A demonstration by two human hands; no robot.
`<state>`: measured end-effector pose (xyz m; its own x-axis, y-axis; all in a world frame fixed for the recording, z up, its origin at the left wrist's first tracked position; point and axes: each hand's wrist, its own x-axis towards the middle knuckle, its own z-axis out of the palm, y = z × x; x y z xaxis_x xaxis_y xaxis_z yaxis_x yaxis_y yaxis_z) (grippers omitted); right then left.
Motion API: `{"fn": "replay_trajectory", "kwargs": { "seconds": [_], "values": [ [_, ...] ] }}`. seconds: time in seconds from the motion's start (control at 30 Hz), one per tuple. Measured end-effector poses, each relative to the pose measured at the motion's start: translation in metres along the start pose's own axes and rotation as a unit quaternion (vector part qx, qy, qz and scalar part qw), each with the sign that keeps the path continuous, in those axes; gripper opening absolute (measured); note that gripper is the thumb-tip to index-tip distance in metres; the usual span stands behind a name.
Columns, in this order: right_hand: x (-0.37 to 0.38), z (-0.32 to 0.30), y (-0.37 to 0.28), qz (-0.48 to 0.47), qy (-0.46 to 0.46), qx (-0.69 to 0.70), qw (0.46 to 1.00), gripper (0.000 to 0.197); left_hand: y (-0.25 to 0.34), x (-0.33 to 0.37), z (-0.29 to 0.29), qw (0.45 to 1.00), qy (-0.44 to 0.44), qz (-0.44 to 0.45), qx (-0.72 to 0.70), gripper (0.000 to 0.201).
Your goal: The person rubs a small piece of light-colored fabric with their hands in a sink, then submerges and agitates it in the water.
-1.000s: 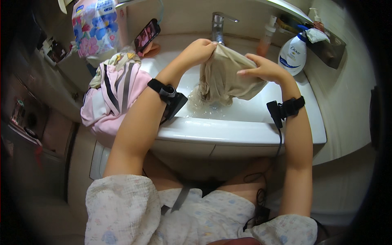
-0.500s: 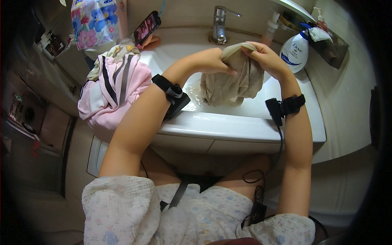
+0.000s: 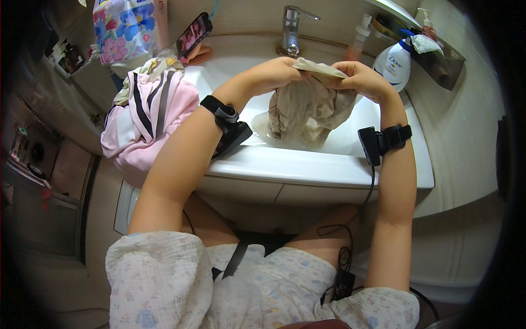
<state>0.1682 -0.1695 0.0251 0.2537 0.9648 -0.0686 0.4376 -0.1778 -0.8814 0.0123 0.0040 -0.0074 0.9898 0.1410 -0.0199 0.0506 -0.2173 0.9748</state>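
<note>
While having pink clothes (image 3: 159, 129) heaped at ten o'clock, pinches one end of a beige cloth (image 3: 302, 109) with the fingers of the left hand (image 3: 278, 70) at twelve, near the tap (image 3: 290, 34). Lets it hang at one o'clock, over water (image 3: 263, 129) in the sink (image 3: 285, 166). Grips the other end with the fingers of the right hand (image 3: 361, 80), left of a white bottle (image 3: 392, 68) at two.

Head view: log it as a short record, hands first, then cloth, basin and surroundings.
Left hand: grips beige cloth by its upper edge
Right hand: grips the same edge, farther right
Cloth: crumpled, hanging into white basin
Basin: holds some water
Beyond cloth: faucet
Left: pink striped garment, phone
Right: white pump bottle
</note>
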Motion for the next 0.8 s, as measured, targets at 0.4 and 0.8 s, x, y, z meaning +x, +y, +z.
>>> {"fn": "replay_trajectory", "kwargs": {
  "seconds": [0.4,0.8],
  "values": [
    [-0.004,-0.003,0.004,0.057,-0.008,0.072,0.996,0.023,0.009,-0.006,0.003,0.999,0.037,-0.009,-0.039,0.023],
    [-0.004,-0.034,0.002,-0.044,0.195,-0.024,0.979,0.018,0.041,0.004,0.039,0.961,-0.002,0.010,-0.278,0.032]
  ]
}}
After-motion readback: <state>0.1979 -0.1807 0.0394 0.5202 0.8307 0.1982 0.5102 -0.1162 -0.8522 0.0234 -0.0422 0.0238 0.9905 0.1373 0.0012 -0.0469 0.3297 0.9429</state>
